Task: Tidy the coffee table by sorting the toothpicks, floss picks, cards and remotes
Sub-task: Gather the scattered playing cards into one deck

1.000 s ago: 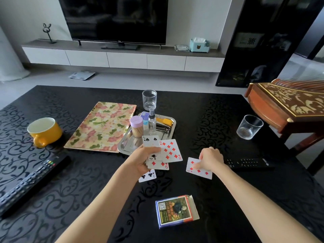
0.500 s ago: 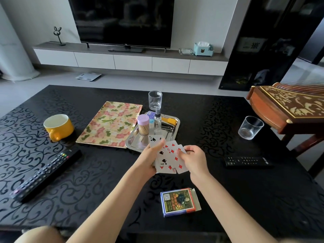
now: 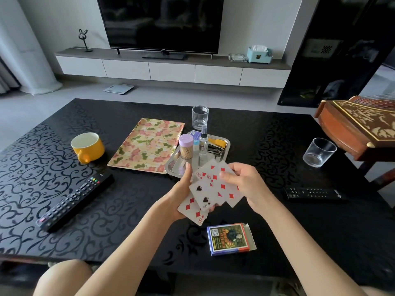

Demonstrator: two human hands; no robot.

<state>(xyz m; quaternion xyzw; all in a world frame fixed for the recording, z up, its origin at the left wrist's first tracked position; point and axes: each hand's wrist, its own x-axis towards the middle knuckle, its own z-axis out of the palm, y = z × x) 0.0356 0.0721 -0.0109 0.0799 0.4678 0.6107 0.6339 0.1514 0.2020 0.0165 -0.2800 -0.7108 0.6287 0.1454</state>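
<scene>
1. Black patterned table, living room, TV unit behind. Your two hands meet above its near-middle.
2. Left hand cups the cards from below, thumb up along their left edge. Right hand pinches the top cards from the right. Both are clamped on the same loose fan, clear of the table.
3. Fan is uneven: red pips and spades visible, one card hangs low at the near-left corner. Count cannot be read.
4. Box lies flat just below your hands, flap open toward the right.
5. Judgement: step in hand is squaring the fan into one stack before boxing.
6. To do it well: keep the left palm as a floor, push the long edges together with the right fingers, then tap one short edge on the table. Catch the low card first; it looks likeliest to slip.
7. No loose cards show on the table.
8. Left remote lies well left; right remote lies just right of your hands. Both are unsorted.
9. Tray sits beyond your hands with the toothpick jar upright on it. Floss picks cannot be made out.
</scene>
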